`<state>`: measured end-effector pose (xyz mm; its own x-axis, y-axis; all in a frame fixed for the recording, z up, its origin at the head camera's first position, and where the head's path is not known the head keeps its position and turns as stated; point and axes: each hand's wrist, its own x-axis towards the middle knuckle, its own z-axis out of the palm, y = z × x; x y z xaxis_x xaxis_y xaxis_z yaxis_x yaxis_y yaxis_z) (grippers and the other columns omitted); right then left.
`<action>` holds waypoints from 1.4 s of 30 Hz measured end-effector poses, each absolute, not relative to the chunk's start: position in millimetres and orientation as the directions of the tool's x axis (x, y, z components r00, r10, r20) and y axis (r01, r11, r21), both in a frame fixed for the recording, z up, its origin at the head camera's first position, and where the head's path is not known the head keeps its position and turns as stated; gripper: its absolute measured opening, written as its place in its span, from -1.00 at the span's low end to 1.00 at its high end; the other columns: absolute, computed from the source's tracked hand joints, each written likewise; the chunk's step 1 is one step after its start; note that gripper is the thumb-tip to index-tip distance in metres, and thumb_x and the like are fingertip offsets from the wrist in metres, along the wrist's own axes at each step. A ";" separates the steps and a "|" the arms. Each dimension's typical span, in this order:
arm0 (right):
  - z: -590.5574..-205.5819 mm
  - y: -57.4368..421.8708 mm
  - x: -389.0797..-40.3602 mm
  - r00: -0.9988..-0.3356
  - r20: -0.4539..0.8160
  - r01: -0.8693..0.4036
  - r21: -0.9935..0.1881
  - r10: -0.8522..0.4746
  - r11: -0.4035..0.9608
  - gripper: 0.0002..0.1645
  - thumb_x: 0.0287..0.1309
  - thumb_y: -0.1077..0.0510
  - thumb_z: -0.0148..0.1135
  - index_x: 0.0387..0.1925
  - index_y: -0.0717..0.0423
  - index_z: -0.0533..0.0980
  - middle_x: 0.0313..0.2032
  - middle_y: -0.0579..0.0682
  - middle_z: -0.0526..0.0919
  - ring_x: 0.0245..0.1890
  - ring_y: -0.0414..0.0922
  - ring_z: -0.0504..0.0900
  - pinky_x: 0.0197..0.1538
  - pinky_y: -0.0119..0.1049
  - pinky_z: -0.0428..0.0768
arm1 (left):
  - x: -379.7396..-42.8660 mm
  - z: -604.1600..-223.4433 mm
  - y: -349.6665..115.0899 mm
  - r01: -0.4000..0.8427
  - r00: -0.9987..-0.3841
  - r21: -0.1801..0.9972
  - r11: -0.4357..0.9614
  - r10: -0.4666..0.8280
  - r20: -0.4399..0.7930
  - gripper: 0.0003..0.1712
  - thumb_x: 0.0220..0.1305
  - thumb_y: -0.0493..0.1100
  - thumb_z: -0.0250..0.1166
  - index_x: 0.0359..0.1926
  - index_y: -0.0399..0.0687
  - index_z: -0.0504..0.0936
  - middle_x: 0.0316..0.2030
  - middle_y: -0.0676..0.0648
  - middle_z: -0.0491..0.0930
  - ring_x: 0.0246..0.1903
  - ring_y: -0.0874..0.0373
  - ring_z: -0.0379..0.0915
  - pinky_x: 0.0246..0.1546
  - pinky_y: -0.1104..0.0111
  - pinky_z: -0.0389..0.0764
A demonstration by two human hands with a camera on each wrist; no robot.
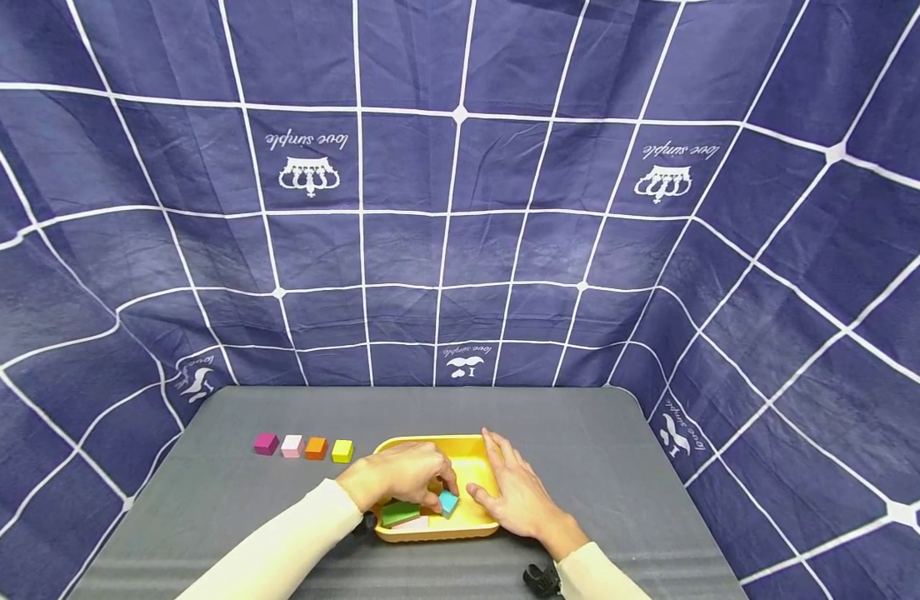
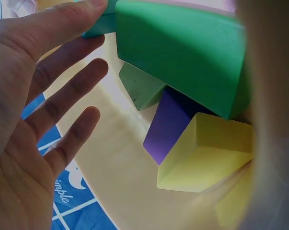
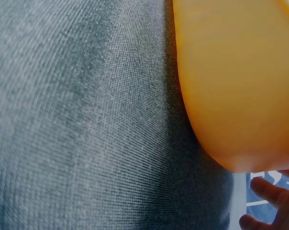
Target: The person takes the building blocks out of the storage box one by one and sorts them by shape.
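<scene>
A yellow plastic bin (image 1: pixel 471 447) stands on the grey table, with several coloured blocks in its left part. My left hand (image 1: pixel 402 472) reaches over its left side and pinches a light-blue block (image 1: pixel 448 503) between thumb and index finger; its other fingers extend apart in the left wrist view. Beside that block lie a large green block (image 2: pixel 183 52), a pale green block (image 2: pixel 140 87), a purple block (image 2: pixel 171 122) and a yellow block (image 2: pixel 202 153). A pink block (image 1: pixel 412 523) is partly hidden. My right hand (image 1: pixel 522 492) rests at the bin's right rim, fingers extended along it, thumb inside.
Left of the bin, a magenta cube (image 1: pixel 266 443), a pink cube (image 1: pixel 292 447), an orange cube (image 1: pixel 316 448) and a yellow cube (image 1: pixel 342 452) stand in a row on the table (image 1: pixel 580 433). A blue checked cloth (image 1: pixel 407 258) hangs behind and at both sides.
</scene>
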<state>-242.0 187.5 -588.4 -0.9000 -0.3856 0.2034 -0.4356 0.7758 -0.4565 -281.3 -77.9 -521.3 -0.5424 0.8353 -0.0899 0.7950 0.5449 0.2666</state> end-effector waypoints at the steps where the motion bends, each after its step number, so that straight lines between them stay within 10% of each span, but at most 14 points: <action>1: -588.8 187.4 -241.9 -0.901 0.202 -0.433 -0.459 -0.384 0.776 0.20 0.58 -0.38 0.31 0.89 0.15 0.10 0.75 0.15 0.33 0.59 0.25 0.55 0.48 0.46 0.62 | -281.1 -521.3 -77.9 0.793 -0.543 0.271 0.545 0.835 -0.090 -0.71 0.32 -0.01 0.79 0.03 0.34 0.97 -0.01 0.38 0.90 0.01 0.49 0.78 0.15 0.50 0.77; 42: -588.5 186.5 -241.4 -0.907 0.189 -0.419 -0.470 -0.376 0.776 0.21 0.56 -0.34 0.35 0.89 0.14 0.09 0.76 0.16 0.32 0.63 0.25 0.51 0.52 0.46 0.60 | -272.1 -517.8 -112.0 0.771 -0.608 0.313 0.555 0.787 0.102 -0.65 0.59 -0.03 0.56 0.28 0.07 0.89 0.13 0.17 0.86 -0.09 0.35 0.79 0.02 0.44 0.80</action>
<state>-241.4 186.5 -588.5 -0.9073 -0.3757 0.1889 -0.4195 0.7765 -0.4703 -272.1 -112.0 -517.8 -0.6085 0.7869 0.1023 0.7707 0.5553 0.3125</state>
